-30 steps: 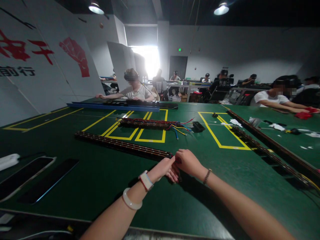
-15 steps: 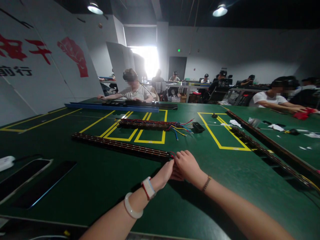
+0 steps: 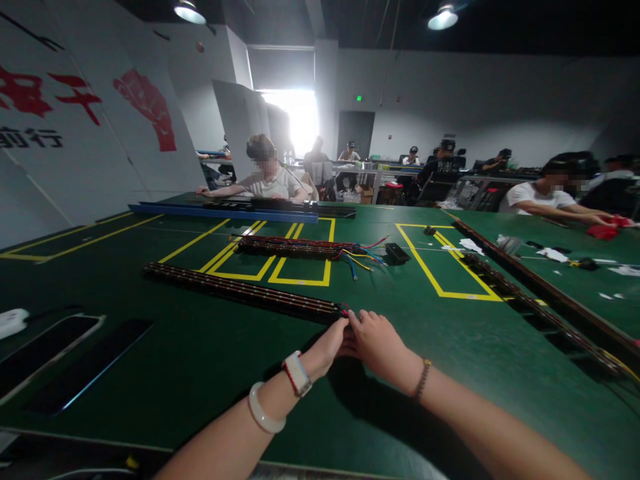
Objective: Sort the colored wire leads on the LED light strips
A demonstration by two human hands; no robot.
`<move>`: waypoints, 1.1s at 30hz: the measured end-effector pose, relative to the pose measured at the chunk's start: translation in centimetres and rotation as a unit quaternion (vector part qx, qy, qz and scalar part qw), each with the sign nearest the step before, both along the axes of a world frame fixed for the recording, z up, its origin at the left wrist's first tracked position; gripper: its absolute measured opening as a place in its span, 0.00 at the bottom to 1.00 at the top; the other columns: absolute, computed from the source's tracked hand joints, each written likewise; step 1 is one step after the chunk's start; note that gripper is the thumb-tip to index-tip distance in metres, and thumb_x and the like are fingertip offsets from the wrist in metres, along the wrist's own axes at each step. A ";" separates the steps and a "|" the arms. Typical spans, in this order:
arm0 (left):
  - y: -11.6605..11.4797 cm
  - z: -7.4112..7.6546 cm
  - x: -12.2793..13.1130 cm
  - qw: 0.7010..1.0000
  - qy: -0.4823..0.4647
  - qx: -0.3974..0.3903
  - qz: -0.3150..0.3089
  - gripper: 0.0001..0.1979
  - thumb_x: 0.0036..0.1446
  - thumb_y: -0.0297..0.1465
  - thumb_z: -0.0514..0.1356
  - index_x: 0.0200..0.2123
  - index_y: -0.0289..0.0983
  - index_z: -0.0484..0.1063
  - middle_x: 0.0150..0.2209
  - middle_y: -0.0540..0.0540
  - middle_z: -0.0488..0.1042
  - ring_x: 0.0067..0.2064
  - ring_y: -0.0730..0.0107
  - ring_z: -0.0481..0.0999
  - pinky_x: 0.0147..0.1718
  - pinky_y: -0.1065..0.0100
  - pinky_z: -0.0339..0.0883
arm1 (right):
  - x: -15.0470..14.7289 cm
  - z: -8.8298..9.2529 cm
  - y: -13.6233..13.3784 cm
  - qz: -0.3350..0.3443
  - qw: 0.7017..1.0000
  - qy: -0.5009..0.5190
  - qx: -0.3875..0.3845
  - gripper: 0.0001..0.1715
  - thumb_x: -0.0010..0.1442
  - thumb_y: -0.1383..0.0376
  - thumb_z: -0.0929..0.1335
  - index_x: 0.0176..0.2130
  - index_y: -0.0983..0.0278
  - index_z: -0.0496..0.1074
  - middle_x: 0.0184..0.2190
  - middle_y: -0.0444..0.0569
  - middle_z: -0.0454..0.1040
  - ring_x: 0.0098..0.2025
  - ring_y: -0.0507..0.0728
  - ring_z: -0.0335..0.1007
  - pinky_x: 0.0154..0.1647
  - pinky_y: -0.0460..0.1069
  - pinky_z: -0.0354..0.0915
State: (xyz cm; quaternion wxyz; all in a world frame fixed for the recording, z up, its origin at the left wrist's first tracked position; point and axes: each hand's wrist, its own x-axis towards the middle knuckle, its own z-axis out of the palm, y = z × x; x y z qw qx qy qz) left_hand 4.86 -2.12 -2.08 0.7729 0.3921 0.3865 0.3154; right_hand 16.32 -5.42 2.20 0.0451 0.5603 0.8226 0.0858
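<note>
A long dark strip with rows of small parts (image 3: pixel 240 291) lies on the green table (image 3: pixel 200 373), running from the left towards me. My left hand (image 3: pixel 327 347) and my right hand (image 3: pixel 377 340) meet at its near end, fingers pinched together around small red wires there. What exactly the fingers grip is too small to make out. A watch and a pale bangle sit on my left wrist, a bead bracelet on my right.
A second strip with coloured wires (image 3: pixel 305 248) lies further back inside yellow floor-tape boxes, a small black box (image 3: pixel 397 253) beside it. Long dark rails (image 3: pixel 540 293) run along the right. Two dark flat panels (image 3: pixel 65 363) lie at left. Several people sit at the far tables.
Both hands shifted slightly up to the strip's end and stay pinched together there. The camera tilted a little.
</note>
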 end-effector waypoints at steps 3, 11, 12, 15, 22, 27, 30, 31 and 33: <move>-0.1 0.1 -0.1 1.000 -0.015 -0.018 0.015 0.18 0.58 0.45 0.51 0.29 0.36 0.66 0.26 0.48 0.72 0.28 0.72 0.71 0.33 0.67 0.65 | -0.1 -0.1 -0.8 -0.022 0.999 -0.025 -0.016 0.33 0.59 0.71 0.62 0.63 0.71 0.54 0.42 0.60 0.73 0.39 0.61 0.71 0.36 0.53 0.65; -0.4 0.1 -0.5 1.000 -0.019 -0.002 0.016 0.21 0.50 0.49 0.61 0.25 0.36 0.64 0.24 0.53 0.69 0.28 0.76 0.68 0.31 0.72 0.61 | -1.2 -0.2 -2.4 0.020 0.997 -0.080 0.013 0.28 0.57 0.73 0.63 0.57 0.75 0.62 0.43 0.64 0.73 0.38 0.61 0.70 0.36 0.53 0.63; -0.3 0.0 -0.5 1.000 -0.021 -0.006 0.018 0.21 0.50 0.49 0.61 0.25 0.36 0.64 0.25 0.53 0.69 0.28 0.76 0.68 0.31 0.72 0.61 | -1.2 -0.1 -2.5 0.021 0.997 -0.074 0.022 0.27 0.56 0.74 0.63 0.56 0.74 0.64 0.42 0.64 0.73 0.37 0.60 0.70 0.35 0.53 0.62; -0.1 0.0 -0.6 1.000 -0.027 -0.007 0.006 0.20 0.50 0.47 0.61 0.26 0.35 0.64 0.26 0.52 0.70 0.29 0.76 0.69 0.31 0.72 0.60 | -1.2 0.4 -2.3 0.015 0.998 -0.052 0.043 0.19 0.56 0.74 0.63 0.48 0.71 0.70 0.37 0.61 0.74 0.35 0.60 0.70 0.34 0.52 0.61; -0.1 -0.3 -0.6 0.999 0.013 0.047 -0.025 0.25 0.52 0.52 0.56 0.29 0.33 0.67 0.25 0.48 0.72 0.26 0.73 0.71 0.29 0.68 0.65 | 0.0 0.3 -0.4 0.053 0.998 -0.016 0.005 0.14 0.57 0.72 0.66 0.44 0.69 0.70 0.33 0.57 0.76 0.34 0.57 0.73 0.37 0.49 0.60; -0.2 -0.3 -0.4 0.997 0.026 0.065 -0.029 0.27 0.54 0.54 0.53 0.31 0.32 0.68 0.25 0.46 0.73 0.26 0.71 0.71 0.29 0.67 0.66 | 1.9 1.3 1.2 0.051 0.998 -0.018 0.017 0.09 0.59 0.71 0.65 0.42 0.66 0.71 0.33 0.54 0.76 0.34 0.56 0.73 0.37 0.48 0.60; -0.2 -0.4 -0.4 0.995 0.054 0.077 -0.045 0.26 0.55 0.51 0.55 0.32 0.31 0.69 0.27 0.44 0.73 0.27 0.71 0.72 0.30 0.67 0.66 | 3.1 1.7 3.0 0.061 0.997 -0.036 0.037 0.10 0.59 0.73 0.65 0.42 0.65 0.71 0.33 0.51 0.75 0.35 0.56 0.72 0.38 0.49 0.59; -0.2 -0.5 -0.4 0.994 0.060 0.081 -0.051 0.25 0.55 0.51 0.56 0.32 0.31 0.69 0.27 0.44 0.74 0.27 0.71 0.72 0.30 0.67 0.66 | 3.3 1.6 3.6 0.071 0.996 -0.041 0.043 0.11 0.59 0.74 0.66 0.42 0.65 0.71 0.34 0.51 0.75 0.36 0.56 0.72 0.38 0.49 0.58; -0.1 -0.6 -0.5 0.992 0.064 0.088 -0.059 0.24 0.56 0.49 0.56 0.33 0.30 0.69 0.27 0.44 0.74 0.27 0.72 0.73 0.30 0.68 0.65 | 3.7 0.9 4.9 0.098 0.992 -0.045 0.061 0.10 0.59 0.74 0.66 0.41 0.65 0.71 0.35 0.51 0.74 0.37 0.56 0.70 0.39 0.50 0.58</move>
